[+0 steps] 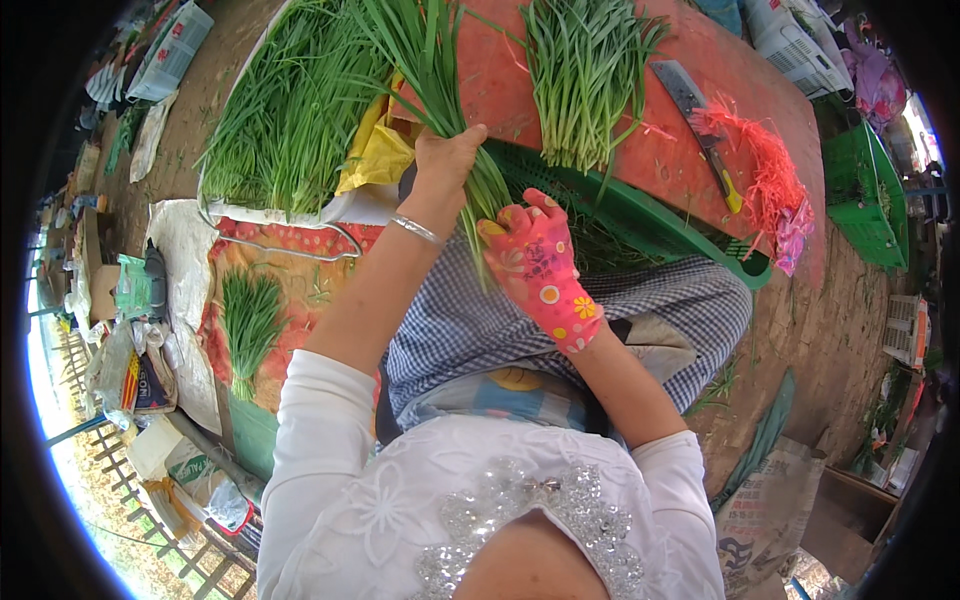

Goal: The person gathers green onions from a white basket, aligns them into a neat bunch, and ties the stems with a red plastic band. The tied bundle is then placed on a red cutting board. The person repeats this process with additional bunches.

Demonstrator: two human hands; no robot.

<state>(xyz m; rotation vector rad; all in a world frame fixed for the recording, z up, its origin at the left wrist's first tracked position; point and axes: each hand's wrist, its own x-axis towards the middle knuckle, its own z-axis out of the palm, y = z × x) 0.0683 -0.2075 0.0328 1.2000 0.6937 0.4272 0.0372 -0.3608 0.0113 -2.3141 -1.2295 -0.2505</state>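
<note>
My bare left hand (448, 161), with a bracelet on its wrist, is closed around a bunch of long green garlic chives (480, 187). At the lower stem ends, my right hand (536, 262) in a pink flowered glove touches the stems with curled fingers; whether it grips them is hidden. Another chive bundle (585, 90) lies on the red board (750, 97) ahead. To its right are a cleaver-like knife (694, 101) with a black and yellow handle and a heap of red plastic string (757, 165). A white tub (281, 217) at the left holds many loose chives (292, 112).
Below the board's edge sits a green plastic basket (645, 225) with green scraps. A small bundle of chives (249, 322) lies on a red and orange cloth (300, 300) at the left. A yellow plastic bag (379, 150) touches the tub. A green crate (870, 202) stands far right.
</note>
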